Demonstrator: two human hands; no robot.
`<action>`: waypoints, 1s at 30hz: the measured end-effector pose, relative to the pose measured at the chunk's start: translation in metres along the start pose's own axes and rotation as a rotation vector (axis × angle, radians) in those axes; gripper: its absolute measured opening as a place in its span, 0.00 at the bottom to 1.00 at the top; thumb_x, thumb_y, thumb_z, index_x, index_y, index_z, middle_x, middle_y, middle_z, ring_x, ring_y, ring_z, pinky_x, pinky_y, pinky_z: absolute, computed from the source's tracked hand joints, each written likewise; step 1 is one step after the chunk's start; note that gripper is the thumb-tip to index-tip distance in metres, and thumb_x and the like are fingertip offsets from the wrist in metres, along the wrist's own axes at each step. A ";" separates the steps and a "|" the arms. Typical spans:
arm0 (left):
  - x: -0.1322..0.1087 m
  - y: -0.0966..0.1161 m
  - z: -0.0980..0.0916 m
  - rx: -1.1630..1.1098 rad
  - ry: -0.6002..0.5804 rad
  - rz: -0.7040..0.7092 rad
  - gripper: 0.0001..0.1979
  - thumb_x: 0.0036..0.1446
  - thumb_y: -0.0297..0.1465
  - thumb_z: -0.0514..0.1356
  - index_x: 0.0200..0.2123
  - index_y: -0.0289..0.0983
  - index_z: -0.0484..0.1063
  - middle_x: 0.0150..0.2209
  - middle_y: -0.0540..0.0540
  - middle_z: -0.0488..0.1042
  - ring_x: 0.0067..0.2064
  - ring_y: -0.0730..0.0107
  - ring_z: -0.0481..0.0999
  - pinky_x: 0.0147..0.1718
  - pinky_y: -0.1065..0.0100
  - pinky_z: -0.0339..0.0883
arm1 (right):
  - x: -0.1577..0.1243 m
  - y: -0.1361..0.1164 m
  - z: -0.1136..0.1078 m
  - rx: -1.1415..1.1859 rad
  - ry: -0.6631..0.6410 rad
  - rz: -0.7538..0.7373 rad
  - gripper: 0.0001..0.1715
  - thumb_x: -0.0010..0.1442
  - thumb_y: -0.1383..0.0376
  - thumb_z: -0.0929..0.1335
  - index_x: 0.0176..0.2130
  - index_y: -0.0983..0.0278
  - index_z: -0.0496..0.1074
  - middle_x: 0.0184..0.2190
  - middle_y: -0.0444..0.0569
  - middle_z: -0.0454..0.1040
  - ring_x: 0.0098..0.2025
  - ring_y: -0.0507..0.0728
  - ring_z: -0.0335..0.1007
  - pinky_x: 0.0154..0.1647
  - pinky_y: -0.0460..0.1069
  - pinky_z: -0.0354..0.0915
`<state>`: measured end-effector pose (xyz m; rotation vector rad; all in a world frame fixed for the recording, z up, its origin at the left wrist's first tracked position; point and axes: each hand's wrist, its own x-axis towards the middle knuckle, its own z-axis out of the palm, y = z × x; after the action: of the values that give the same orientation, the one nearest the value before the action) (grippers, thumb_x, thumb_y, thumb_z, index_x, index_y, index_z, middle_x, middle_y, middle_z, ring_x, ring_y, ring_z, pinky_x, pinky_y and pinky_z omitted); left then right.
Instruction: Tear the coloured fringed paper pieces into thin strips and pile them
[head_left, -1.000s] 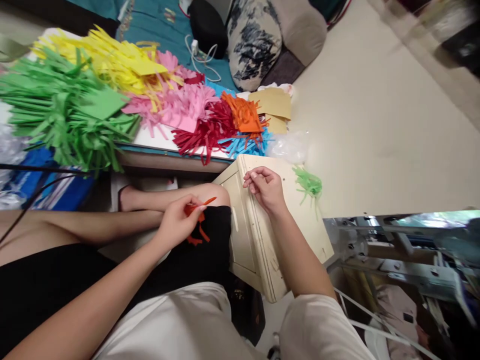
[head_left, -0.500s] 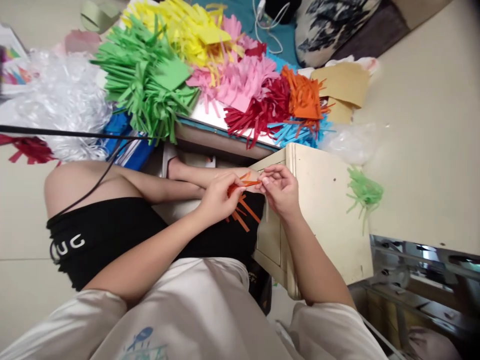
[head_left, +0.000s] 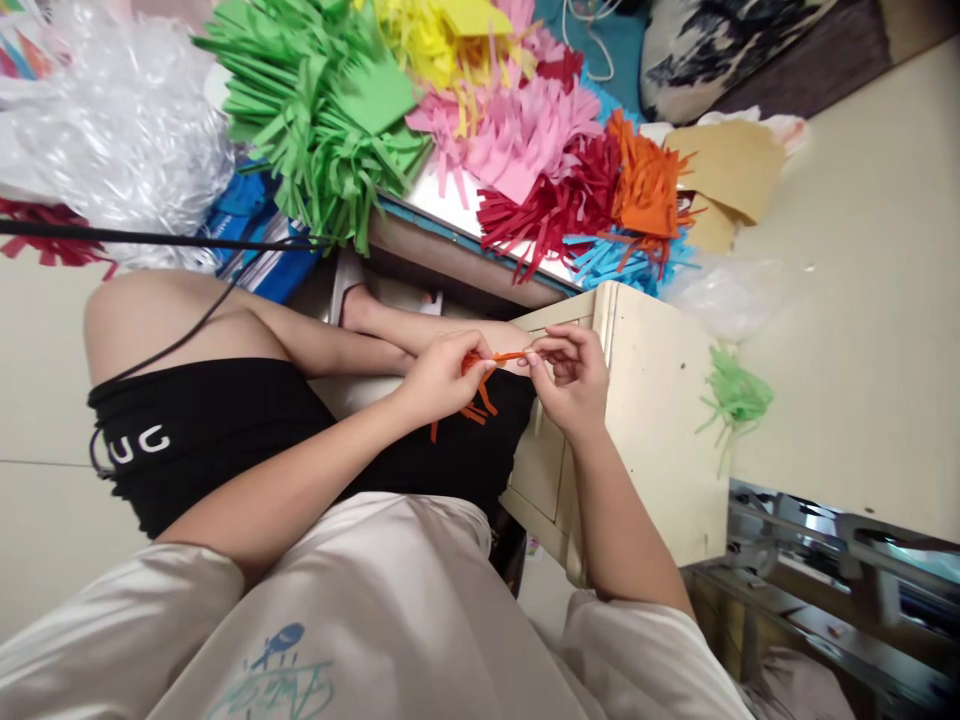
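Right hand (head_left: 574,385) off cabinet edge (head_left: 602,330) — on orange strip (head_left: 510,356)

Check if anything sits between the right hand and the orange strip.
Nothing visible does. The fingers of the right hand pinch the free end of the orange strip, whose other end sits in the bunch of orange strips gripped by the left hand. The cream cabinet lies beside the right hand, not between.

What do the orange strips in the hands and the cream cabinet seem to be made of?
The orange strips: likely matte coloured paper; thin, flat, cleanly cut, bending limply. The cream cabinet: probably painted wood, satin finish; rigid moulded panel, small marks.
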<state>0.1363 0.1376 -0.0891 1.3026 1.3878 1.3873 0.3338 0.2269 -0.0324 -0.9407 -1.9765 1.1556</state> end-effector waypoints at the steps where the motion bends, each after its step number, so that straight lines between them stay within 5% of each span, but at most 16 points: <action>1: 0.000 0.001 0.000 -0.016 -0.015 -0.021 0.06 0.66 0.33 0.64 0.35 0.39 0.75 0.33 0.47 0.82 0.34 0.64 0.78 0.38 0.65 0.69 | -0.001 0.001 -0.001 -0.023 -0.005 -0.019 0.22 0.69 0.55 0.81 0.56 0.51 0.73 0.42 0.45 0.84 0.41 0.59 0.86 0.49 0.58 0.84; 5: 0.001 0.001 0.000 -0.093 -0.080 -0.122 0.07 0.64 0.33 0.66 0.33 0.38 0.75 0.31 0.48 0.81 0.32 0.66 0.76 0.35 0.67 0.68 | -0.001 0.003 -0.005 -0.066 -0.029 -0.049 0.19 0.71 0.55 0.79 0.57 0.51 0.74 0.42 0.46 0.84 0.42 0.58 0.86 0.50 0.58 0.83; 11: 0.004 -0.007 -0.001 -0.344 -0.186 -0.293 0.08 0.62 0.32 0.70 0.33 0.37 0.76 0.30 0.45 0.83 0.31 0.69 0.80 0.34 0.70 0.71 | 0.004 0.007 -0.005 0.074 -0.090 0.124 0.25 0.68 0.49 0.81 0.55 0.52 0.72 0.38 0.42 0.82 0.36 0.56 0.84 0.43 0.54 0.83; 18: 0.007 -0.005 0.000 -0.400 -0.228 -0.424 0.10 0.58 0.31 0.72 0.42 0.32 0.86 0.28 0.47 0.82 0.25 0.73 0.74 0.27 0.73 0.64 | 0.006 0.012 -0.008 0.124 -0.168 0.195 0.29 0.65 0.46 0.82 0.53 0.53 0.71 0.36 0.41 0.79 0.34 0.54 0.82 0.40 0.51 0.81; 30: 0.006 -0.009 0.003 -0.345 -0.232 -0.469 0.05 0.58 0.28 0.71 0.36 0.32 0.85 0.30 0.45 0.84 0.27 0.73 0.76 0.28 0.74 0.64 | 0.001 0.012 0.000 0.010 -0.354 0.223 0.23 0.69 0.46 0.79 0.54 0.55 0.75 0.44 0.48 0.80 0.45 0.58 0.83 0.47 0.54 0.81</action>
<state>0.1370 0.1449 -0.0971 0.8155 1.1401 1.0574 0.3366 0.2318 -0.0425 -1.0278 -2.1765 1.5445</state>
